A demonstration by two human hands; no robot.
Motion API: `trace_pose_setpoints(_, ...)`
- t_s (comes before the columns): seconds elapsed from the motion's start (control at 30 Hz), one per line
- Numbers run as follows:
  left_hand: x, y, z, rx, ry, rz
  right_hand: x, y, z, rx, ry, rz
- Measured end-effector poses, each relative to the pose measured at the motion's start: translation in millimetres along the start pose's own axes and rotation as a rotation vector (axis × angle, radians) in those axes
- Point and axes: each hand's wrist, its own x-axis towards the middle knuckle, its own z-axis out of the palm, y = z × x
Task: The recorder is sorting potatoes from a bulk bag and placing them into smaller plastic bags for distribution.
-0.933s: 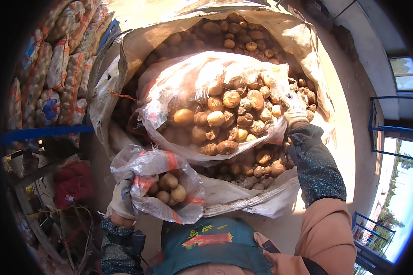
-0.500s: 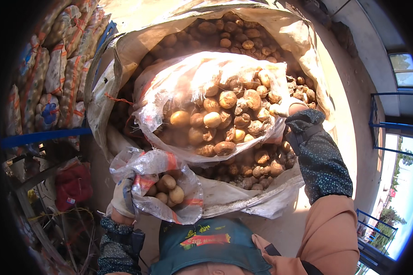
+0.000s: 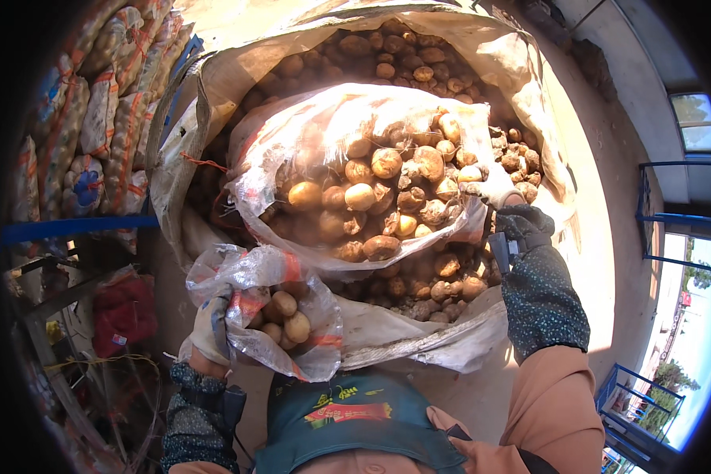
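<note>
In front of me a large whitish woven bulk bag holds many potatoes. A white plastic sack with orange stripes lies on top, its mouth turned toward me and full of potatoes, some dark and dirt-caked. My gloved right hand is at the sack's right rim, its fingers closed there and partly lost against the bright plastic. Nearer me, on the left, my gloved left hand grips the side of a small clear plastic bag with orange stripes. Several cleaner potatoes sit inside it.
Filled striped sacks are stacked at the far left, behind a blue metal bar. Below that are a dark red cloth bag and a metal frame. Blue railings and a window stand at the right.
The right wrist has drawn slightly toward me, so more of its glove shows. The left hand keeps its hold on the small bag. The view has shifted a little.
</note>
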Motion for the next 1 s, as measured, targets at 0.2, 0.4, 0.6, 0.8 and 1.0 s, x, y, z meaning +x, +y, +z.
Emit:
trace_pose_setpoints(0.2,7.4,0.1,-4.0,0.054,-0.054,0.037,-85.2,-6.8,38.8,1.102,0.153,-0.151)
trace_pose_setpoints(0.4,2.9,10.2,-21.1,0.289,-0.092,0.137,-171.7,-98.4,191.7,0.836,-0.304,0.149)
trace_pose_setpoints(0.6,-10.0,39.3,-21.1,0.639,-0.207,0.213,-191.1,-135.0,253.7,0.278,-0.335,0.076)
trace_pose_setpoints(0.8,-25.9,67.9,-27.5,0.523,-0.353,0.367,-227.3,-99.7,283.3,-0.42,-0.524,0.443)
trace_pose_setpoints(1.0,-31.8,82.0,-52.2,0.675,-0.444,0.932,-240.7,-125.5,327.1,-0.047,-0.421,0.21)
